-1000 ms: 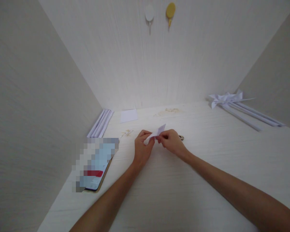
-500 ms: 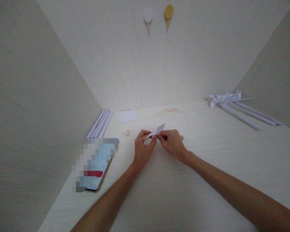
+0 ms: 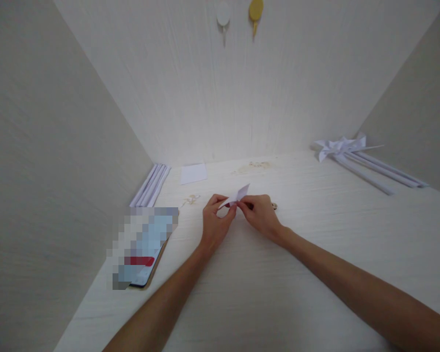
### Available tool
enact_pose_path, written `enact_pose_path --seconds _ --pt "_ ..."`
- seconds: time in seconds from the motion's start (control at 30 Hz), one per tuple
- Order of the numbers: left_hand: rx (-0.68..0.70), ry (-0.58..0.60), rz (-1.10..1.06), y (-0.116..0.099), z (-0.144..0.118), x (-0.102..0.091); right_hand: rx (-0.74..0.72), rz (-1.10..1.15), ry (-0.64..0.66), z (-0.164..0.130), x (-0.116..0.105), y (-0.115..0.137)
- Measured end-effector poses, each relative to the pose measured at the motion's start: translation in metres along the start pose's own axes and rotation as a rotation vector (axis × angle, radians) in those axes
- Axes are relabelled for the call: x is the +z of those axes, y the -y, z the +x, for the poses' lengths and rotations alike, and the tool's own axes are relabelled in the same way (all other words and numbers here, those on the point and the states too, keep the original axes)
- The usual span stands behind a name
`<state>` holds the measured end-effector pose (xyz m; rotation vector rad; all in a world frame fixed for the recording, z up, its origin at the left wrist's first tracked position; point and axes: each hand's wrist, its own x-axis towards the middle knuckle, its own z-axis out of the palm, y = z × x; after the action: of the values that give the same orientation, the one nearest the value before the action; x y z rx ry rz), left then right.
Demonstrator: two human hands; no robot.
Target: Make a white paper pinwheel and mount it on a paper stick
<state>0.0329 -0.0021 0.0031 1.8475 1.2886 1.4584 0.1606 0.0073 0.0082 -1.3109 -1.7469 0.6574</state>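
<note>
A small white piece of paper (image 3: 243, 192), bent with its corners turned up, is held just above the table between both hands. My left hand (image 3: 217, 220) grips its left side, thumb and fingers closed on it. From the other side, my right hand (image 3: 259, 213) pinches the paper close to its middle, fingertips nearly touching the left thumb. The fingers cover the paper's lower part. Partly hidden behind my right hand lies a small round tan object (image 3: 275, 206), too small to name.
Rolled paper sticks (image 3: 150, 187) and a flat paper sheet (image 3: 193, 173) lie back left, near small scraps (image 3: 190, 199) and a blurred phone (image 3: 150, 254). Paper pinwheels (image 3: 339, 147) on sticks rest back right. White (image 3: 223, 14) and yellow (image 3: 255, 11) hooks hang on the wall.
The whole view has shifted slightly, with everything sitting a little higher in the picture. Both hands keep nearly the same hold on the paper.
</note>
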Motion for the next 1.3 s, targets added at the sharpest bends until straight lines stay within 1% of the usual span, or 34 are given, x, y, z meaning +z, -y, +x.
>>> enact_pose_path --seconds 0.1,0.13,0.17,0.2,0.27,0.43,0.5,0.57,0.7,0.77,0.93,1.03,1.2,1.3 --pt "-0.005 -0.003 -0.001 0.000 0.000 0.000 0.387 0.391 0.138 0.005 0.001 0.003" --pt "-0.007 0.000 -0.002 0.000 0.000 0.000 0.484 0.499 0.172 0.007 0.002 0.004" --pt "-0.008 0.004 -0.004 0.000 0.000 0.000 0.548 0.575 0.187 0.008 0.002 0.004" --pt "-0.010 0.006 -0.007 0.000 0.000 0.000 0.577 0.618 0.188 0.008 0.002 0.004" --pt "-0.015 0.003 -0.018 0.000 0.000 0.000 0.548 0.642 0.165 0.008 0.004 0.003" --pt "-0.047 -0.036 -0.040 -0.001 0.000 0.000 0.321 0.523 0.080 0.004 0.007 -0.002" --pt "-0.049 -0.053 -0.035 -0.001 0.000 -0.001 0.256 0.498 0.050 0.004 0.008 -0.002" --pt "-0.039 -0.054 -0.026 -0.001 -0.001 -0.001 0.224 0.508 0.037 0.005 0.009 -0.002" --pt "-0.028 -0.042 -0.022 -0.001 0.000 0.000 0.219 0.496 0.039 0.005 0.009 -0.004" --pt "-0.057 -0.026 -0.060 0.002 0.001 0.001 0.186 0.424 0.021 0.004 0.008 -0.005" --pt "-0.181 0.007 -0.206 0.010 0.002 0.002 0.059 0.232 -0.006 0.001 0.004 -0.005" --pt "-0.215 0.016 -0.248 0.013 0.002 0.002 0.049 0.222 0.001 0.002 0.004 -0.008" --pt "-0.196 0.005 -0.222 0.012 0.002 0.002 0.153 0.376 0.071 0.004 0.009 -0.015" --pt "-0.215 0.001 -0.240 0.013 0.002 0.003 0.199 0.440 0.066 0.005 0.011 -0.014"
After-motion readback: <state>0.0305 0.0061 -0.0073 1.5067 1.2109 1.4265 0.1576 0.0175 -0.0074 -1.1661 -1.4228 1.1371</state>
